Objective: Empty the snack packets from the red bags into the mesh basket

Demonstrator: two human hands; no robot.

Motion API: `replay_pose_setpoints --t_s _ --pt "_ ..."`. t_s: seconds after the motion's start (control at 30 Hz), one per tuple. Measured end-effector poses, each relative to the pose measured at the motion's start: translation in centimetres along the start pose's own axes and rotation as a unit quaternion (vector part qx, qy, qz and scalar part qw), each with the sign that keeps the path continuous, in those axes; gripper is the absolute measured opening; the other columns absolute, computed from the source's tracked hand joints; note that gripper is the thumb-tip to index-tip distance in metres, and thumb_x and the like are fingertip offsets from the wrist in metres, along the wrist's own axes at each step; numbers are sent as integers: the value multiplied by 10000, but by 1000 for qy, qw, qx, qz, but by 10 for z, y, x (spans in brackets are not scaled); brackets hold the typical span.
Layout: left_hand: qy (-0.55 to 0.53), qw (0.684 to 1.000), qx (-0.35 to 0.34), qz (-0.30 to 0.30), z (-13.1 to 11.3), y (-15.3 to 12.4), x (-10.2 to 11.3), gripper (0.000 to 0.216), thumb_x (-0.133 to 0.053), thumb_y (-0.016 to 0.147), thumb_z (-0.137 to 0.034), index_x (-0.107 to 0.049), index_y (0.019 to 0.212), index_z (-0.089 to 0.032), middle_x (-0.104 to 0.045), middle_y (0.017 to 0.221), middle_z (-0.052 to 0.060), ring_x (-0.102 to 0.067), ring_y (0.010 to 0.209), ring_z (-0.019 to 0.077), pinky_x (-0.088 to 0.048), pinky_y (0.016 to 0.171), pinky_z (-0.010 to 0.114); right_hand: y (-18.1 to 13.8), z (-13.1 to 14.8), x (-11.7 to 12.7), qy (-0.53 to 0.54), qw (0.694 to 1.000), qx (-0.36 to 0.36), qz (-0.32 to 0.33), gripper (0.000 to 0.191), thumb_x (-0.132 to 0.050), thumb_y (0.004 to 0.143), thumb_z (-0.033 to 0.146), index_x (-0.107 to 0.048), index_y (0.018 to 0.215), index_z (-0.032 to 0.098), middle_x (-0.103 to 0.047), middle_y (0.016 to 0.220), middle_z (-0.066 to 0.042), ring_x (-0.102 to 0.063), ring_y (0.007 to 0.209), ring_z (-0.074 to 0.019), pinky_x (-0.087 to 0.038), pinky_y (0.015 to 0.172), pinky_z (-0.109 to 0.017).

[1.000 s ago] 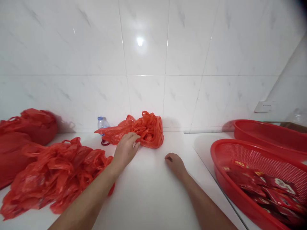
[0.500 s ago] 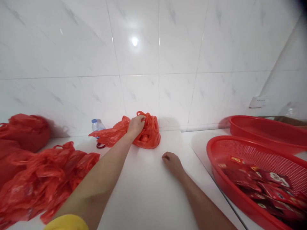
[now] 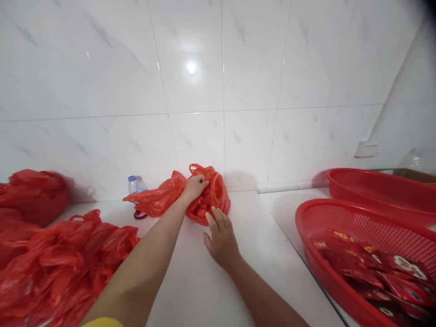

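A crumpled red plastic bag stands on the white table against the tiled wall, its handle loops sticking up. My left hand is closed on its upper part, fingers pinching the thin plastic. Reaching up to the near rim of that bag is my right hand, its fingers spread and holding nothing. Whether its fingertips touch the bag I cannot tell. Another flattened red bag lies just left of my left hand. What the bag contains is hidden by folds.
A heap of red plastic bags covers the left side, with rounded full red bags behind. A blue-capped plastic bottle stands by the wall. On the right, a red mesh basket holds several red packets; another red basket sits behind.
My right hand has moved forward and left to the bag, and its curled fingers have opened. The bag's mouth is spread wider, while my left hand stays on it.
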State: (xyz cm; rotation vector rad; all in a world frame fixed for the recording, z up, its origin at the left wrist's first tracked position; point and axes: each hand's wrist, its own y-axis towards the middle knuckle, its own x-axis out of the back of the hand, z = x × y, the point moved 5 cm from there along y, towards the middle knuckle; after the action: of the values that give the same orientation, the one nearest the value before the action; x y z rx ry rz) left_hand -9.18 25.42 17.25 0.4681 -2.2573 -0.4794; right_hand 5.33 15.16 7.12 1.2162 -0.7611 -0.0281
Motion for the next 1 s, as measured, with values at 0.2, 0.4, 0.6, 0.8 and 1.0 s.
replay_pose_setpoints --t_s 0.2,0.4,0.6,0.8,1.0 --pt "-44 998 13 33 -1 -9 -2 208 -461 821 -322 -463 654 -198 -591 572 -9 -533 540 146 -402 579 281 8 -26 -7 -20 996 -86 10 489 -481 889 320 -422 1347 158 -537 1281 -149 -477 1137 -295 -380 919 -461" --pt "-41 999 25 11 11 -10 1 168 -416 835 -287 -438 686 -211 -587 561 0 -557 569 167 -427 642 312 4 -61 -4 -63 978 -197 10 418 -402 929 377 -544 1231 125 -648 886 -123 -537 854 -265 -394 774 -421" --pt "-24 996 -39 79 -4 -37 -6 191 -474 821 -318 -526 689 -190 -622 652 -5 -567 606 151 -440 600 274 8 -33 8 -77 990 -95 -76 382 -475 892 258 -499 1264 174 -523 1259 -152 -467 1131 -289 -363 916 -447" --pt "10 989 -127 75 -29 -66 -1 146 -546 801 -234 -654 896 -214 -689 955 12 -623 884 169 -470 829 279 6 0 -1 -22 999 25 -1 446 -515 847 213 -481 1291 187 -518 1283 -134 -466 1157 -275 -372 968 -442" --pt "58 982 -100 -147 -8 -63 69 257 -416 880 -262 -604 1038 -184 -634 1055 53 -573 995 200 -442 909 332 1 -15 -17 -38 998 -22 46 529 -531 814 194 -445 1335 180 -445 1383 -142 -414 1232 -309 -351 996 -498"
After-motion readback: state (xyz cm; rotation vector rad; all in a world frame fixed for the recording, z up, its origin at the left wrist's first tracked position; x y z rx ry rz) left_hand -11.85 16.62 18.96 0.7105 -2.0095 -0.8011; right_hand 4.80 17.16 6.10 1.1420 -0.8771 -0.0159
